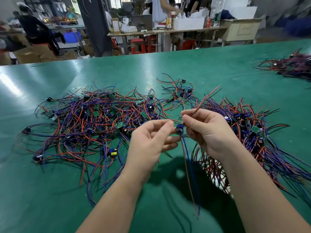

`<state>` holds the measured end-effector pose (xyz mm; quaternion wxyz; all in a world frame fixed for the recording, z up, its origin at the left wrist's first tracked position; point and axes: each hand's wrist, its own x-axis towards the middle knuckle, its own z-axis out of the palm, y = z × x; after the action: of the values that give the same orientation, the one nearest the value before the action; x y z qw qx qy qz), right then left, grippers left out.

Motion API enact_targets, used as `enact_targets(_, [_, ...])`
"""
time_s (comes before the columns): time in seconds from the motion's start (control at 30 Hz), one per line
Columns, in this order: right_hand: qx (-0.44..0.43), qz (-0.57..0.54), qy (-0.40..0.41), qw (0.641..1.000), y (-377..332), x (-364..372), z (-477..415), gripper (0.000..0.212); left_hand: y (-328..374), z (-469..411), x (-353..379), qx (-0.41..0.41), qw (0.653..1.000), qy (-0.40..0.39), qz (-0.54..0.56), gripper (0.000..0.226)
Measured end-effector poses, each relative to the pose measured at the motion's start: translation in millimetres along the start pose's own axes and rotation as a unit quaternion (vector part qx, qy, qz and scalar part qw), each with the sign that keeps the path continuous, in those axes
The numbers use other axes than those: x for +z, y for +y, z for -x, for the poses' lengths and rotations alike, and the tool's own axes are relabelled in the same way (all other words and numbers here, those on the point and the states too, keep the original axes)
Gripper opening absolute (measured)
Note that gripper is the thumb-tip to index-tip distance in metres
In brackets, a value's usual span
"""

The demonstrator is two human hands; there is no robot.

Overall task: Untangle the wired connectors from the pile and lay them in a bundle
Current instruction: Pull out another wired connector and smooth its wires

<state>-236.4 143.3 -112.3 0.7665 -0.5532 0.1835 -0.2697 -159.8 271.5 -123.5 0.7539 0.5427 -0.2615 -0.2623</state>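
At the centre of the head view, the left hand (151, 140) pinches a small blue connector (179, 130) at its curled fingertips. The right hand (207, 132) pinches the connector's upper wires (208, 95) just above it. The tangled pile (94, 118) lies at centre left on the green table (218, 64), and the bundle (249, 132) at right.

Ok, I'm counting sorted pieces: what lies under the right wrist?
Part of the bundle of red, blue and black wires on the green table, with something white showing beneath them. The right hand and wrist cover the rest.
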Motion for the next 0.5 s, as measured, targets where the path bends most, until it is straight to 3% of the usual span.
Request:
enact_targets(0.17, [-0.008,0.076,-0.028,0.997,4.1,-0.3,1.0,0.011,-0.3,1.6,-1.4,-0.102,0.994,-0.044,-0.009,0.030])
enact_targets(0.3, [-0.053,0.104,0.046,0.992,0.4,-7.5,-3.1,0.005,3.2,0.8,-8.1,-0.163,0.979,-0.110,-0.058,0.026])
enact_targets(0.5, [-0.093,0.055,0.149,0.983,-4.8,-19.1,-6.8,0.010,10.2,5.9,-16.6,-0.210,0.934,-0.258,-0.131,0.012])
